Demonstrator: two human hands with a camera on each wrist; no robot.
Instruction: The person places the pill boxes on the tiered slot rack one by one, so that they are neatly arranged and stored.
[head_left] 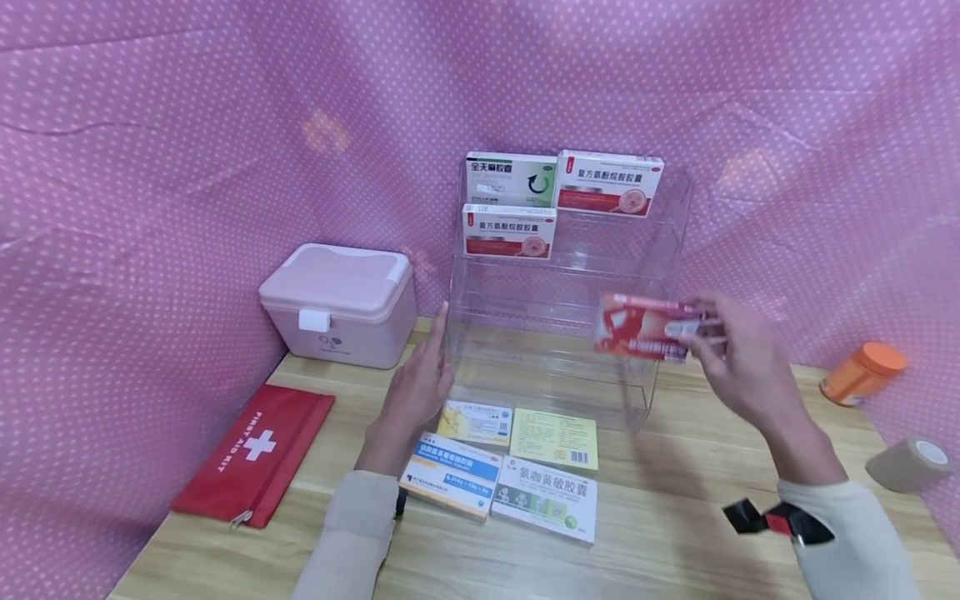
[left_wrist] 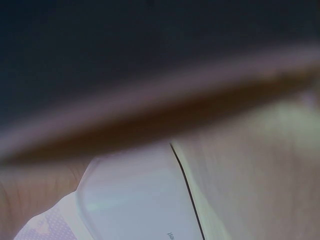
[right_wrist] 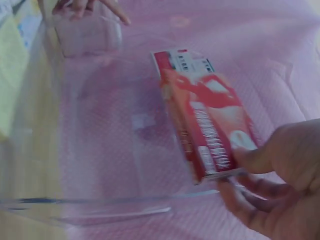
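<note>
In the head view my right hand [head_left: 750, 362] pinches one end of a red medicine box [head_left: 641, 327] in front of the clear acrylic rack [head_left: 555, 379]. The right wrist view shows the thumb on the printed face of this red box [right_wrist: 205, 122] and fingers beneath it. My left hand [head_left: 416, 379] rests at the rack's left side, index finger extended. On the upper tiers stand a green-and-white box [head_left: 510, 177] and two red-and-white boxes, one at the top right [head_left: 609, 183] and one lower left [head_left: 508, 232]. The left wrist view is mostly blocked by a dark blur.
Before the rack lie a blue-and-white box [head_left: 453, 473], a green-and-white box [head_left: 545, 498], a yellow box [head_left: 555, 437] and a yellow-white box [head_left: 475, 422]. Left are a lidded case [head_left: 337, 304] and red first aid pouch [head_left: 255, 454]; right, an orange bottle [head_left: 862, 372] and a tan roll [head_left: 907, 464].
</note>
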